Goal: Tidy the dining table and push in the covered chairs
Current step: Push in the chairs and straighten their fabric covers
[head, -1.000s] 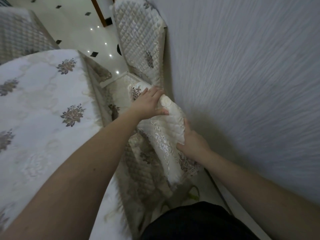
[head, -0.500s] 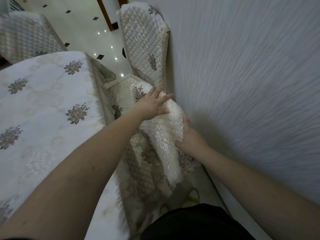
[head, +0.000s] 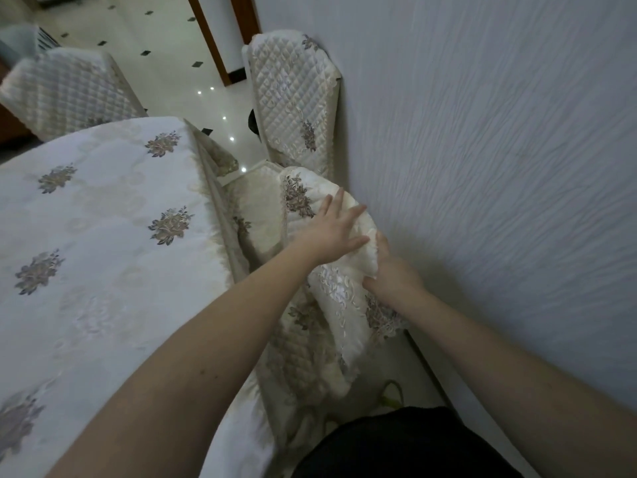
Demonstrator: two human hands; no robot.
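Head: wall (head: 482, 167) just beside chair cover (head: 344, 305), table (head: 103, 236) opp.

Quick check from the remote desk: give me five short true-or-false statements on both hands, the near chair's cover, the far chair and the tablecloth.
1. The left hand lies flat with straight fingers on the near chair's cover. True.
2. The right hand hangs free. False: it grips that cover.
3. The far chair stands by the wall. True.
4. The tablecloth is plain. False: it has floral motifs.
5. The far chair is bare wood. False: it wears a quilted cover.

Single head view, steeply downward, close in
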